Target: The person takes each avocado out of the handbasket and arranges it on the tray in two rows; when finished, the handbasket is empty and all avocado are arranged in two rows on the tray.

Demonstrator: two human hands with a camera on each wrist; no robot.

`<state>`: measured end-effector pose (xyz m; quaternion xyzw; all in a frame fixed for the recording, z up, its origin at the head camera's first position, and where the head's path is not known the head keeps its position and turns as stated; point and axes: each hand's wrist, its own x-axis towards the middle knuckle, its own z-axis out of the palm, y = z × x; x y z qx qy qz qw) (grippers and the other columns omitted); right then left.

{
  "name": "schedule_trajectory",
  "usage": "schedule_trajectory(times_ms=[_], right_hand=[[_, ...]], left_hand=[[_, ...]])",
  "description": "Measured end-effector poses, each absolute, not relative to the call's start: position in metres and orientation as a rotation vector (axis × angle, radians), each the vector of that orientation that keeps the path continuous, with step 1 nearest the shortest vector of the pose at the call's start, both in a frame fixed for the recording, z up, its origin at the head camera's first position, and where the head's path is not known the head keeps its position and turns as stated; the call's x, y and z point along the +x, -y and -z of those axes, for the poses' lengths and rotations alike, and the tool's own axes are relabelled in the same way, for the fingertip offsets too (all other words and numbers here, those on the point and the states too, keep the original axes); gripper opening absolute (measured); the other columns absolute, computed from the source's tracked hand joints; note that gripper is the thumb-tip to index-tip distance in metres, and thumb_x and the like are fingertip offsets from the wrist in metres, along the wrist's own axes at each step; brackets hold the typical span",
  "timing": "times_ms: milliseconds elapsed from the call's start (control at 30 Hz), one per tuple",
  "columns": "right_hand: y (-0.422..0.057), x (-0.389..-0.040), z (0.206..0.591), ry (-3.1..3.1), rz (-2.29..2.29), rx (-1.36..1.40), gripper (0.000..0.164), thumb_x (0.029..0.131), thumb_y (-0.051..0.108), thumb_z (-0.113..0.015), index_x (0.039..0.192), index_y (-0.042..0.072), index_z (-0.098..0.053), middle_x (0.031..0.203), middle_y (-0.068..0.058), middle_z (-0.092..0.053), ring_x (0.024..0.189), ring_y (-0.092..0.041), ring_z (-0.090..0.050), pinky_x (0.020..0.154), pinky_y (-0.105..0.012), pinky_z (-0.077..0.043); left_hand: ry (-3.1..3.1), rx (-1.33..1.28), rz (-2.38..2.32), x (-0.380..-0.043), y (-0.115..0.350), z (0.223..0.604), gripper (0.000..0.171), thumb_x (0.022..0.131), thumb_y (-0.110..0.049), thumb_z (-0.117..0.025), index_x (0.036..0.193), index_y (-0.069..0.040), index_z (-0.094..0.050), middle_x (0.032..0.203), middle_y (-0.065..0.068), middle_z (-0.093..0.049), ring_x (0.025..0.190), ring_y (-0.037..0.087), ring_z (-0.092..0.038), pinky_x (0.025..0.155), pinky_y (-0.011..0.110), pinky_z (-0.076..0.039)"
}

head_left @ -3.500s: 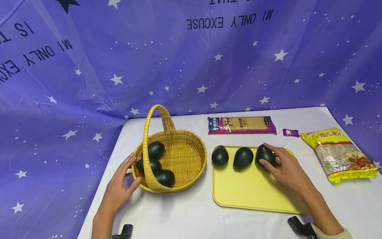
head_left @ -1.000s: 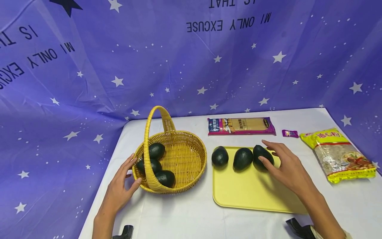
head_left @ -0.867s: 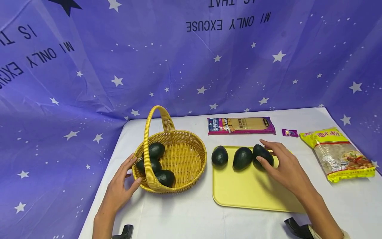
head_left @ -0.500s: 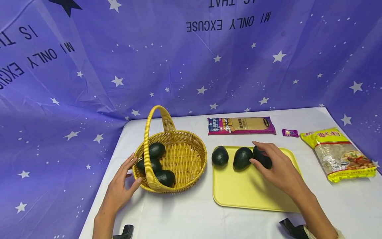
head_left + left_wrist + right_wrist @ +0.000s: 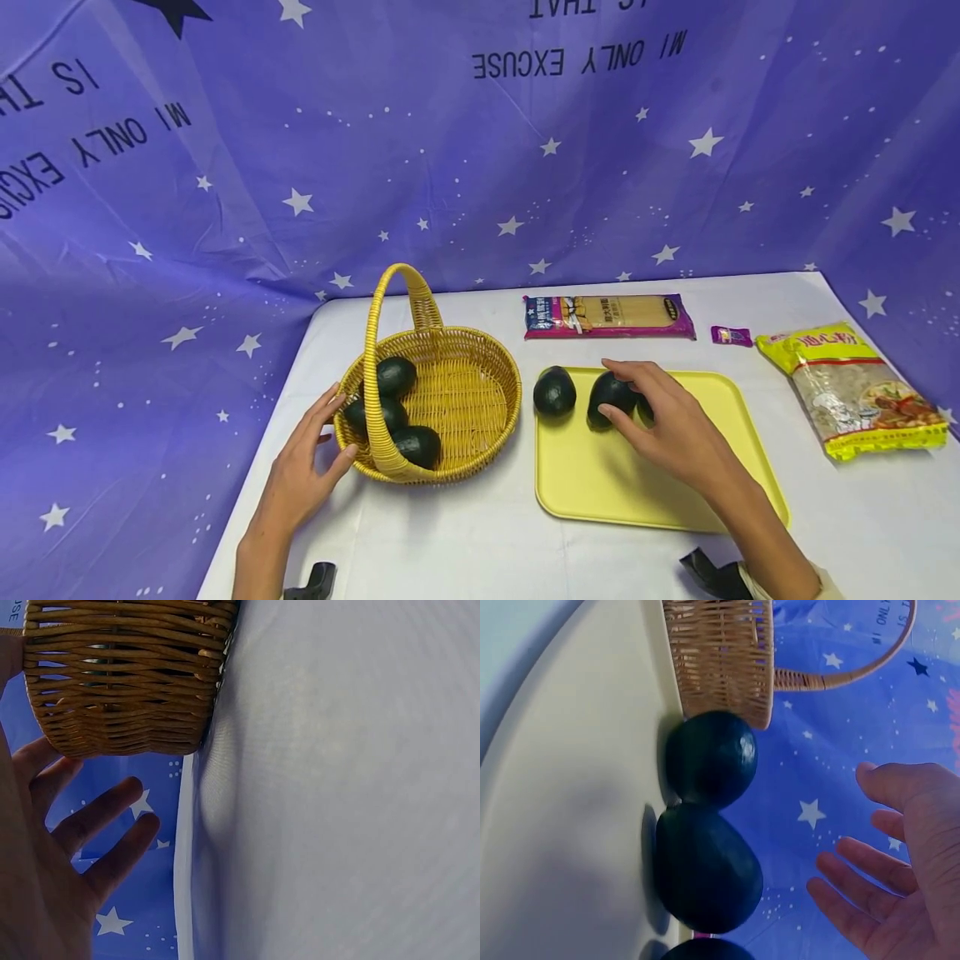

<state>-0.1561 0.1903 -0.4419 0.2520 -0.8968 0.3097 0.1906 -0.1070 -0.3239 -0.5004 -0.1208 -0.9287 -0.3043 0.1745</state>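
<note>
Avocado, middle one point(image 5: 609, 392) of a row along the upper edge of a yellow tray point(image 5: 592, 483), right of centre in the head view. Just changed: right hand point(image 5: 663, 421) shifted leftward to it, away from the right-hand avocado point(image 5: 645, 408), now let go, resting slightly further left than a few seconds ago and mostly hidden behind the fingers. Probably one fruit dealt with for now and attention passed to its neighbour. Thumb and fingers of that hand well parted about the middle avocado, clasping nothing; clear of the fruit in the right wrist view.

Left hand point(image 5: 303, 471), lower left, unmoved: fingers spread, apparently touching the side of a wicker basket point(image 5: 465, 408), no grip on it.

Counted: six avocados in all, three on the tray, including the left-hand one point(image 5: 555, 392), and three basket avocados point(image 5: 417, 447) in the left part of the basket, near the handle. One tray, one basket. Beyond the tray, one flat spaghetti packet point(image 5: 610, 317); to the right of that, one small purple sachet point(image 5: 731, 336); at far right, one yellow-ended pasta bag point(image 5: 855, 392).
</note>
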Motion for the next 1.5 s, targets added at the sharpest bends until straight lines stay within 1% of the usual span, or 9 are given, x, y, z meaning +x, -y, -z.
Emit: schedule_trajectory(times_ms=[100, 167, 233, 533, 633, 867, 1000, 1233, 1500], right_hand=[[-0.185, -0.155, 0.44, 2.534, -0.859, 0.715, 0.067, 0.09, 0.015, -0.089, 0.151, 0.017, -0.062, 0.136, -0.002, -0.068, 0.124, -0.022, -0.066, 0.11, -0.03, -0.053], [-0.181, -0.155, 0.439, 2.536, -0.851, 0.73, 0.066, 0.09, 0.016, -0.088, 0.151, 0.017, -0.062, 0.136, -0.002, -0.069, 0.124, -0.022, -0.066, 0.106, -0.043, -0.056], [-0.177, -0.155, 0.439, 2.535, -0.853, 0.75, 0.064, 0.091, 0.017, -0.088, 0.15, 0.016, -0.062, 0.135, -0.002, -0.069, 0.124, -0.022, -0.066, 0.103, -0.048, -0.057], [-0.161, -0.152, 0.44, 2.57, -0.866, 0.787, 0.059, 0.094, 0.026, -0.086, 0.148, 0.017, -0.063, 0.137, -0.002, -0.068, 0.123, -0.023, -0.068, 0.098, -0.049, -0.062], [-0.156, -0.152, 0.441, 2.57, -0.876, 0.806, 0.056, 0.096, 0.027, -0.084, 0.146, 0.017, -0.064, 0.138, -0.002, -0.068, 0.121, -0.022, -0.069, 0.097, -0.047, -0.062], [-0.142, -0.151, 0.439, 2.584, -0.923, 0.854, 0.055, 0.098, 0.027, -0.082, 0.149, 0.018, -0.063, 0.144, -0.004, -0.066, 0.127, -0.023, -0.067, 0.102, -0.047, -0.061], [-0.132, -0.15, 0.438, 2.588, -0.938, 0.884, 0.054, 0.099, 0.029, -0.081, 0.148, 0.018, -0.063, 0.144, -0.004, -0.066, 0.126, -0.024, -0.068, 0.102, -0.048, -0.061], [-0.114, -0.151, 0.438, 2.572, -0.932, 0.975, 0.053, 0.099, 0.028, -0.08, 0.148, 0.018, -0.063, 0.14, 0.0, -0.066, 0.126, -0.019, -0.067, 0.103, -0.044, -0.061], [-0.093, -0.15, 0.438, 2.565, -0.938, 1.066, 0.051, 0.101, 0.029, -0.078, 0.149, 0.018, -0.063, 0.143, 0.0, -0.064, 0.129, -0.018, -0.066, 0.099, -0.039, -0.063]], left_hand=[[2.632, -0.347, 0.858, -0.107, 0.324, 0.5, 0.079, 0.096, -0.019, -0.078, 0.167, -0.021, -0.043, 0.174, -0.001, -0.037, 0.128, 0.016, -0.06, 0.102, 0.013, -0.05], [2.629, -0.348, 0.856, -0.108, 0.323, 0.499, 0.079, 0.096, -0.019, -0.079, 0.166, -0.02, -0.043, 0.174, -0.002, -0.037, 0.128, 0.017, -0.06, 0.102, 0.013, -0.05], [2.624, -0.348, 0.858, -0.108, 0.323, 0.499, 0.079, 0.095, -0.019, -0.079, 0.166, -0.019, -0.044, 0.174, -0.001, -0.037, 0.127, 0.017, -0.06, 0.101, 0.013, -0.05], [2.631, -0.344, 0.867, -0.109, 0.321, 0.5, 0.077, 0.095, -0.02, -0.079, 0.165, -0.017, -0.045, 0.174, -0.003, -0.036, 0.128, 0.017, -0.06, 0.102, 0.01, -0.049], [2.632, -0.34, 0.863, -0.108, 0.321, 0.5, 0.077, 0.096, -0.02, -0.079, 0.165, -0.017, -0.045, 0.174, -0.003, -0.036, 0.128, 0.017, -0.06, 0.102, 0.011, -0.049], [2.64, -0.331, 0.854, -0.106, 0.322, 0.502, 0.078, 0.096, -0.021, -0.078, 0.166, -0.02, -0.044, 0.174, -0.003, -0.036, 0.128, 0.017, -0.06, 0.102, 0.011, -0.05], [2.638, -0.335, 0.86, -0.106, 0.322, 0.501, 0.077, 0.096, -0.02, -0.079, 0.165, -0.019, -0.045, 0.174, -0.003, -0.036, 0.128, 0.017, -0.06, 0.102, 0.011, -0.05], [2.632, -0.337, 0.862, -0.107, 0.323, 0.501, 0.077, 0.096, -0.02, -0.078, 0.165, -0.018, -0.045, 0.174, -0.002, -0.037, 0.127, 0.017, -0.06, 0.102, 0.01, -0.049], [2.633, -0.331, 0.879, -0.107, 0.323, 0.5, 0.077, 0.096, -0.019, -0.078, 0.165, -0.019, -0.045, 0.174, -0.002, -0.036, 0.127, 0.016, -0.059, 0.102, 0.009, -0.048]])
